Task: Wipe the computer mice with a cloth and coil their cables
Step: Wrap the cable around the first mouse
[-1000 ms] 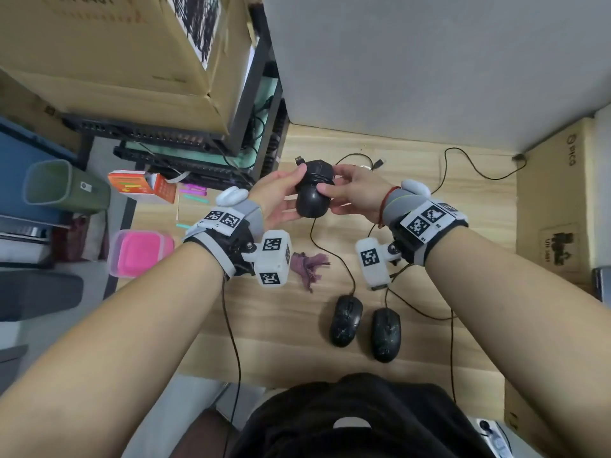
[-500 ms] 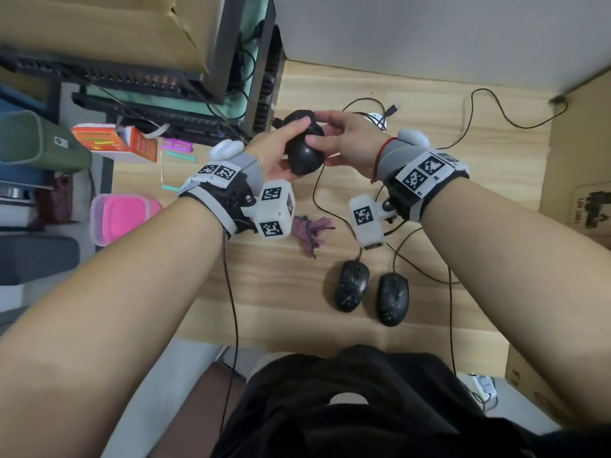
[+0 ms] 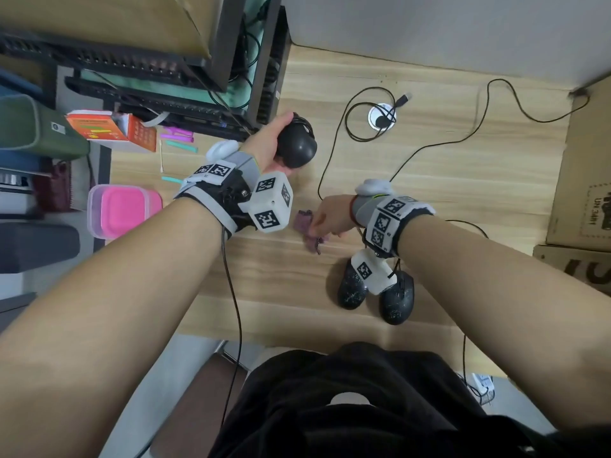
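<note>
Our left hand (image 3: 269,145) grips a round black computer mouse (image 3: 295,144) with its cable wound round it, held above the light wooden desk (image 3: 446,180). Our right hand (image 3: 330,217) reaches down and pinches a crumpled purple cloth (image 3: 305,228) lying on the desk below the left hand. Just under our right wrist, two more black mice (image 3: 393,299) sit side by side, their loose cables (image 3: 334,143) trailing away beyond both hands.

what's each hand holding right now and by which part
The left hand grips the round black mouse around its side. The right hand reaches the crumpled purple cloth; a grasp cannot be told.
</note>
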### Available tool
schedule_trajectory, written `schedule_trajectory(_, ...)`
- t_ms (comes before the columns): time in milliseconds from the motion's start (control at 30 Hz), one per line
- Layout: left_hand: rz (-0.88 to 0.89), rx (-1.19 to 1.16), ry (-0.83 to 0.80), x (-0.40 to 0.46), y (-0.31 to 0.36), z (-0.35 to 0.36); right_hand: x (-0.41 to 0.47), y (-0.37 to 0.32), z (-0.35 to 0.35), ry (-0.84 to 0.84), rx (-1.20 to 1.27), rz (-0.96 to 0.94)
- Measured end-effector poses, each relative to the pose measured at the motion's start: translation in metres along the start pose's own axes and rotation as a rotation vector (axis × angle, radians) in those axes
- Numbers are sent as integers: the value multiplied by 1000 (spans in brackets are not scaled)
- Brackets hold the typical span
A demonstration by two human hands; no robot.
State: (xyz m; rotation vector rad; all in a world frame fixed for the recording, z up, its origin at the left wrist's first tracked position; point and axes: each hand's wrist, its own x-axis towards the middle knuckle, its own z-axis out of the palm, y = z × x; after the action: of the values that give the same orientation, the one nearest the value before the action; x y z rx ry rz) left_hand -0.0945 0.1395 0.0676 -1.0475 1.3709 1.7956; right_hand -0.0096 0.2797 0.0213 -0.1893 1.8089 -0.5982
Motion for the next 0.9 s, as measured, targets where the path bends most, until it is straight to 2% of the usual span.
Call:
schedule_trajectory(100,-1,24,-4,0,1,-2,5,0,2,41,-73,72)
schedule_trajectory(167,16,59,6,1,2,-2,1,6,-6,144,22,60)
schedule_trajectory(200,27,66,15,0,2,-2,-4,9,-12,197,147,32)
schedule_trajectory(267,48,76,29,-1,1,-1,-16,12,-26,282,552,-52)
schedule_trajectory(333,59,112,39,-1,-3,2,-30,12,-42,353,937,-203)
schedule_trajectory(400,68,139,23,-4,-8,9,-39,11,-58,474,1067,-281)
schedule_trajectory(467,72,157,-22,-7,-13,17,-43,7,-67,568,1058,-300)
schedule_trajectory(567,78,162,-50,-11,-12,25,-42,-2,-66,613,946,-335)
schedule_trajectory(733,117,125,5,-11,-3,27,-44,6,-61,487,803,-316)
schedule_trajectory(900,137,130,10,-9,11,29,-39,13,-63,745,1068,-330)
